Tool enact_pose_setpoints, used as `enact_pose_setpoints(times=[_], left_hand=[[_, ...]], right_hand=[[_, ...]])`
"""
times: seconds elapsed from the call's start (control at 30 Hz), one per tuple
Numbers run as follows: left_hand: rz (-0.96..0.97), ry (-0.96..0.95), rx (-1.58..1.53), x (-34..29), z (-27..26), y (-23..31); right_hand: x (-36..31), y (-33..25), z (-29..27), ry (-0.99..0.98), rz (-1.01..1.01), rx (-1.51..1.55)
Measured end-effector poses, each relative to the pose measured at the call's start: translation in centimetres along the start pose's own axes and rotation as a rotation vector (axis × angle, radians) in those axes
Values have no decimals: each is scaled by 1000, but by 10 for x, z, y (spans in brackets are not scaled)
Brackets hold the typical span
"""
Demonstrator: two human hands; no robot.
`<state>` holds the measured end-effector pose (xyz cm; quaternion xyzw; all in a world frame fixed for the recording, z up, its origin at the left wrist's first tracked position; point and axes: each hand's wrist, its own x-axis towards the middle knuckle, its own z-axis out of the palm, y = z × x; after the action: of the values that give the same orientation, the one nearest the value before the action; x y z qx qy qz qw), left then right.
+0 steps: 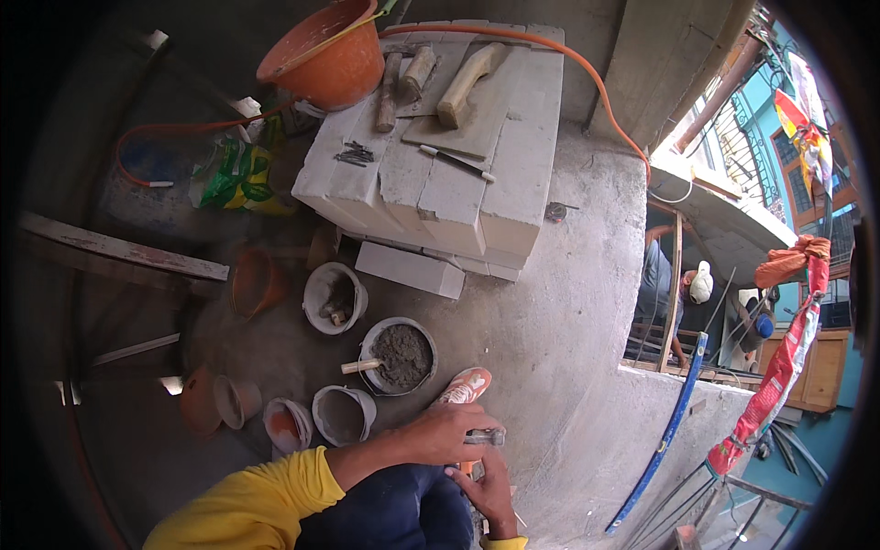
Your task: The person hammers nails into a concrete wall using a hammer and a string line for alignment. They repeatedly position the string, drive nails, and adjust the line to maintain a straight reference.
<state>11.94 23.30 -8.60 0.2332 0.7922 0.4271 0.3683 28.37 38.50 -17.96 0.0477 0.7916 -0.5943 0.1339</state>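
My left hand (446, 434), at the end of a yellow sleeve, is closed around a tool whose grey metal end (486, 437) juts out to the right; its kind is unclear. Just below, my right hand (493, 493) is bent with its fingertips beside a small orange piece (468, 467), mostly hidden. What those fingers grip cannot be made out. Both hands are over my dark blue trousers (394, 509), close to a patterned shoe (466, 386). Ahead of them stands a bucket of wet mortar (403, 356) with a wooden-handled tool (361, 366) in it.
Several buckets, including a white one (335, 298), stand left. Stacked pale blocks (431, 197) carry hammers (388, 92), nails (355, 154), a marker (456, 163) and an orange bucket (325, 60). A blue level (665, 431) leans right, by a floor edge; people (699, 282) work beyond.
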Motion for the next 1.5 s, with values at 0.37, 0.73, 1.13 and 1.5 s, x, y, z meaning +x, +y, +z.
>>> enact_pose_setpoints(times=[0.37, 0.73, 1.13, 1.5], left_hand=[[208, 773, 291, 121, -200, -15], [-41, 704, 553, 104, -409, -143], [-99, 199, 840, 105, -484, -188], [-263, 143, 785, 134, -523, -190]], right_hand=[[-51, 20, -5, 389, 731, 208], [-77, 52, 28, 370, 766, 123], [-99, 2, 12, 385, 1129, 238], [-148, -27, 70, 539, 1267, 331]])
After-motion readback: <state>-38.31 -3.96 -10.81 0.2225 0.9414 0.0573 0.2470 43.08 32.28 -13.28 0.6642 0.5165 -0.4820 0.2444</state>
